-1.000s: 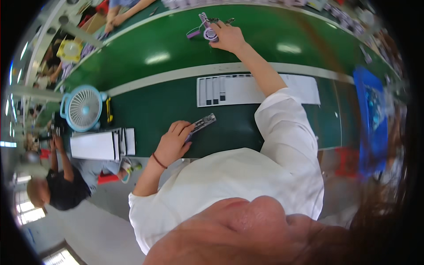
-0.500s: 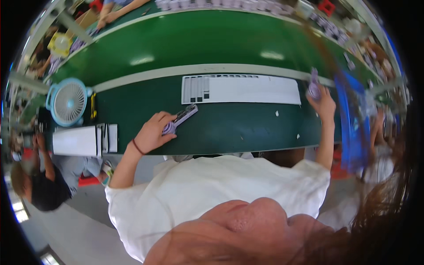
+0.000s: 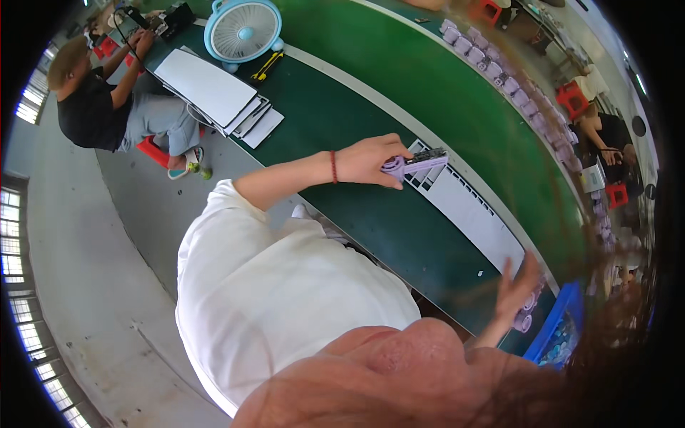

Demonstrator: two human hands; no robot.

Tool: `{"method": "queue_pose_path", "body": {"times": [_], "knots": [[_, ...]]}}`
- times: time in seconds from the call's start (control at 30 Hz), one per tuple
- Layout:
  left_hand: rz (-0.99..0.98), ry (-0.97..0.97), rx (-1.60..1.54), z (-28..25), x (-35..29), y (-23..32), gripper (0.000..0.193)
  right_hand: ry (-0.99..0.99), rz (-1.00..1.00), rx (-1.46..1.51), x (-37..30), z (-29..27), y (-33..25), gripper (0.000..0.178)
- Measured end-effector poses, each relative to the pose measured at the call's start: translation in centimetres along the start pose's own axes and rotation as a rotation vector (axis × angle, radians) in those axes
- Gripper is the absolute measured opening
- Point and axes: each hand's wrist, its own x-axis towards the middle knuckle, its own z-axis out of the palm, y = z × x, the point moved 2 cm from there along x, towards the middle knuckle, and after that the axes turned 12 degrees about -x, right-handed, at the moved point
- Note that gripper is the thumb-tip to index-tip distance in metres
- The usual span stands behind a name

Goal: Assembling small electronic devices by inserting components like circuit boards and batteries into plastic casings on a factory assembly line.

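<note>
The left hand [image 3: 369, 162] grips a light purple device [image 3: 421, 164] by its round end; the long end, with dark parts exposed, points away from the fingers to the right, above one end of a long white sheet [image 3: 477, 214]. The sheet runs from beneath the device toward the right hand [image 3: 519, 285], which is blurred, its fingers spread and open. Round purple pieces [image 3: 523, 322] lie just beside the right wrist, and past them stands a blue bin [image 3: 573, 303].

Dark green bench top [image 3: 357, 210] stretches between the two hands, on the body side of the sheet. Its near edge passes under the left forearm. Beyond the left fingertips, a pale raised strip [image 3: 321, 65] bounds the bench, with a brighter green surface [image 3: 428, 93] past it. Well left of that hand are stacked white panels [image 3: 207, 85], a yellow tool [image 3: 266, 65] and a blue fan [image 3: 242, 32].
</note>
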Motion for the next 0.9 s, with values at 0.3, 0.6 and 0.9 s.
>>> {"method": "queue_pose_path", "body": {"times": [0.3, 0.6, 0.9], "knots": [[-0.088, 0.313, 0.126, 0.6, 5.6, 0.0, 0.061, 0.023, -0.412, 0.326, 8.1, 9.6, -22.7, 0.076], [-0.006, 0.210, 0.249, 1.8, 10.0, -2.8, 0.073, -0.119, -0.293, 0.278, 12.5, 15.4, -22.8, 0.083], [0.306, -0.121, 0.201, 5.5, 4.3, -4.4, 0.074, -0.254, -0.018, 0.189, 21.5, 23.7, -7.2, 0.076]]}}
